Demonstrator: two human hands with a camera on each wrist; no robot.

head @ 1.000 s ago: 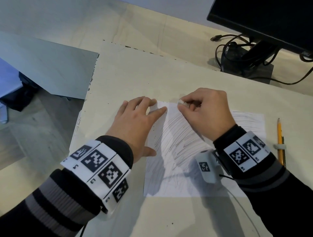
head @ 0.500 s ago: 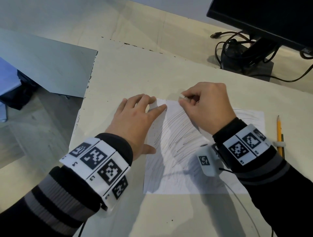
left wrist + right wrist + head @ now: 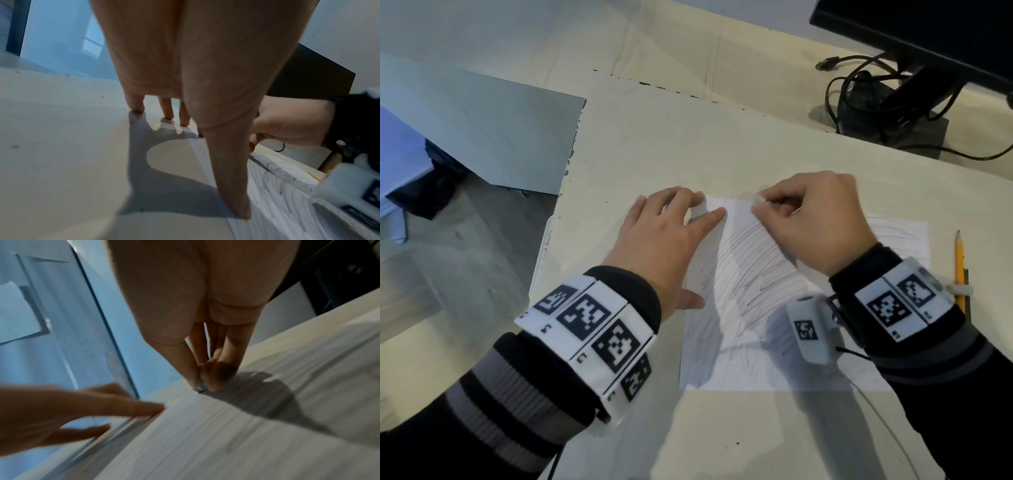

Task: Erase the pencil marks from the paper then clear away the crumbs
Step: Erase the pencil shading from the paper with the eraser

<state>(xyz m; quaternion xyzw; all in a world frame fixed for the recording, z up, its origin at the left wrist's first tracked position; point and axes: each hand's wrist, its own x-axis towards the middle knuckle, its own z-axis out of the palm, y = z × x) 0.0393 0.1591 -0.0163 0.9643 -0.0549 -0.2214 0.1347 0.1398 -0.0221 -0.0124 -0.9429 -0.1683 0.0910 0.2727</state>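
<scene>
Tabletop [image 3: 722, 137] paper [image 3: 743, 359] (pencil-scribbled, top strip clean).

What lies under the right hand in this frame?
The right hand pinches a small pale eraser above the white scribbled paper. Pencil strokes run beneath it; what the palm covers cannot be seen.

A yellow pencil [image 3: 960, 263] lies on the table [image 3: 722, 144] near a black monitor [image 3: 928, 34]

- Soft, dim light falls from the upper left; both arms throw shadows rightward across the paper [image 3: 739, 342] and the desk [image 3: 756, 137].
- The right wrist view is motion-blurred.
- The head view bends at its edges.
</scene>
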